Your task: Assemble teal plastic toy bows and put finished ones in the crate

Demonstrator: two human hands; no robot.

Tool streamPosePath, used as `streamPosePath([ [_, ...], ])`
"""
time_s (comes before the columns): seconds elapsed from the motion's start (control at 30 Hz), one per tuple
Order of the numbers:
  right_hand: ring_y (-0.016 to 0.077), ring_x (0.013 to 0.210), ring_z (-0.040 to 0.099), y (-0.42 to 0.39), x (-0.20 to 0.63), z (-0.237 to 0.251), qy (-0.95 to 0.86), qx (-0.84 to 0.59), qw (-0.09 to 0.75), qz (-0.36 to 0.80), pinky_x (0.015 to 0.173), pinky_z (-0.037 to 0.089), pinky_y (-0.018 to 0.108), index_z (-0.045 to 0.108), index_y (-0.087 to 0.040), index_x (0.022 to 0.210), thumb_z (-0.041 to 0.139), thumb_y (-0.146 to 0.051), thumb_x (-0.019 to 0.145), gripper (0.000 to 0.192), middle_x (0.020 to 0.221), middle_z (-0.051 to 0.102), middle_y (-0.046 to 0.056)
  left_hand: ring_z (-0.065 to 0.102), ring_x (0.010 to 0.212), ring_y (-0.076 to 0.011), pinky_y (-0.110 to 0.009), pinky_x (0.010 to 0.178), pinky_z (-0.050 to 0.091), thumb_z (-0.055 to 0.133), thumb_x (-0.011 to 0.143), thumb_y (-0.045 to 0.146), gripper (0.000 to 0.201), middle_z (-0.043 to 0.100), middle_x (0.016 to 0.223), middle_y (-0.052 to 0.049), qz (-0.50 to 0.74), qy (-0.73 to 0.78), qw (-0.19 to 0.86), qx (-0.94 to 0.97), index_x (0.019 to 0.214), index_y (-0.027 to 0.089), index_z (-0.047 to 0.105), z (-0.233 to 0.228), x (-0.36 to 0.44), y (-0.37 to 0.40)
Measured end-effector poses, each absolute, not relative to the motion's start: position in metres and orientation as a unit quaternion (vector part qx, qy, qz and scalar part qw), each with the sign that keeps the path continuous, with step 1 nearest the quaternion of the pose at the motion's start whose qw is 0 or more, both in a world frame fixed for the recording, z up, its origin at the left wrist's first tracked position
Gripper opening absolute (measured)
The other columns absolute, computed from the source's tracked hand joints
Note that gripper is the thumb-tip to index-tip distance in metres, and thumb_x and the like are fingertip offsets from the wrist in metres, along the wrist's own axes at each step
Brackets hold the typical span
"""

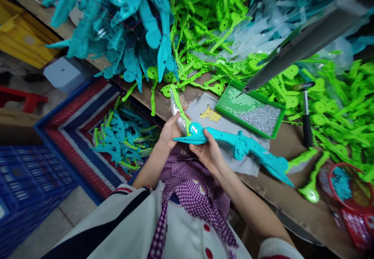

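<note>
Over the bench edge, from my head camera, my left hand (169,131) pinches the green strip (179,110) while my right hand (208,151) cradles the teal toy part (238,146); both are clamped shut. I should hold the round ends aligned and press evenly. No readable writing; only a yellow cartoon figure (210,114) on the grey cloth (233,128).

A shallow green plastic tray of small silver screws (230,97) sits on the brown workbench; beside it lies a black-handled hammer (306,114), and behind it a heap of lime-green plastic parts (210,21).
</note>
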State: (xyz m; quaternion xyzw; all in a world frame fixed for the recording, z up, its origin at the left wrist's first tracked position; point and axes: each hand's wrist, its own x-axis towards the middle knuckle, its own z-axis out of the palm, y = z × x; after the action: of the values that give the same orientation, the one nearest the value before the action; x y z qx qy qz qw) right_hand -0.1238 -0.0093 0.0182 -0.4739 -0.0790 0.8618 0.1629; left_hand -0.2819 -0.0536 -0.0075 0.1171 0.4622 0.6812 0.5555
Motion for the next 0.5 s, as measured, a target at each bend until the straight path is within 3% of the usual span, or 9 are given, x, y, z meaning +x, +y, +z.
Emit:
streamPosePath([
  [0.17,0.0187,0.062,0.075,0.002,-0.118,0.013,-0.087,-0.444,0.116,0.884,0.062,0.066,0.026,0.065,-0.011,0.105,0.062,-0.040,0.093,0.031,0.080,0.078,0.011,0.070,0.101,-0.0189,-0.032,0.091,0.056,0.067,0.089,0.045,0.038,0.075,0.101,-0.004,0.714,0.446,0.539,0.025,0.117,0.019,0.066,-0.005,-0.273,-0.048],
  [0.5,0.0159,0.058,0.072,-0.001,-0.122,0.007,-0.124,-0.444,0.175,0.870,0.062,0.065,0.026,0.067,-0.014,0.096,0.062,-0.042,0.093,0.029,0.074,0.076,0.006,0.071,0.071,-0.0148,-0.026,0.073,0.056,0.081,0.076,0.047,0.038,0.069,0.073,0.000,0.746,0.508,0.427,-0.043,0.090,0.015,0.067,-0.001,-0.258,-0.028],
])
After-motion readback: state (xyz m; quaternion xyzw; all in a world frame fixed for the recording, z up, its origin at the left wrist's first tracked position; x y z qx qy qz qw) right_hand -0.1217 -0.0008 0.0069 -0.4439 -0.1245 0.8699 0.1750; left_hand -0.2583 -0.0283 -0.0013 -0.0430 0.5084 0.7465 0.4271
